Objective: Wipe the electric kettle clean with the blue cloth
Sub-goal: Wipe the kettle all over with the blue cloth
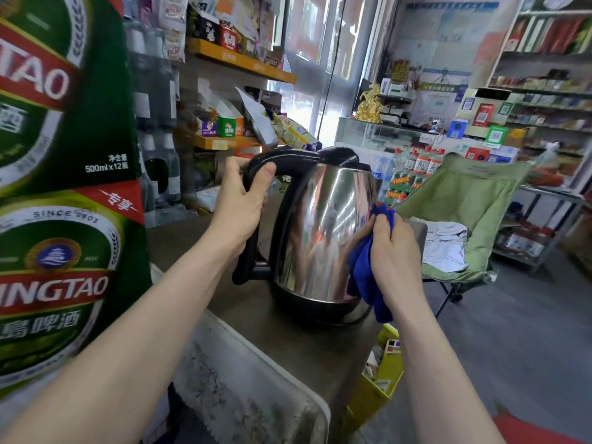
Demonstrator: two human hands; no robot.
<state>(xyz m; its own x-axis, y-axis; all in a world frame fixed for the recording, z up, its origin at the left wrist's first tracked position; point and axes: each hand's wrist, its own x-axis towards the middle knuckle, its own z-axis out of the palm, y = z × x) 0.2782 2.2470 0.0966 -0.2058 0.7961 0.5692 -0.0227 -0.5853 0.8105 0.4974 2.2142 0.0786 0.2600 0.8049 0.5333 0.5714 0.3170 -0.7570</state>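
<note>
head view: upright electric kettle [323, 232], handle leftward

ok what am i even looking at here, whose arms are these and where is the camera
There is one picture, taken by a wide-angle camera worn on a person's head, looking forward and down, so the two bare arms are the wearer's own. No machine is involved. The left hand grips the black handle of a shiny steel kettle. The right hand presses a bunched blue cloth against the kettle's side. The kettle stands on a dark counter in a small shop, with green beer cartons stacked at the left and a green folding chair behind.
</note>
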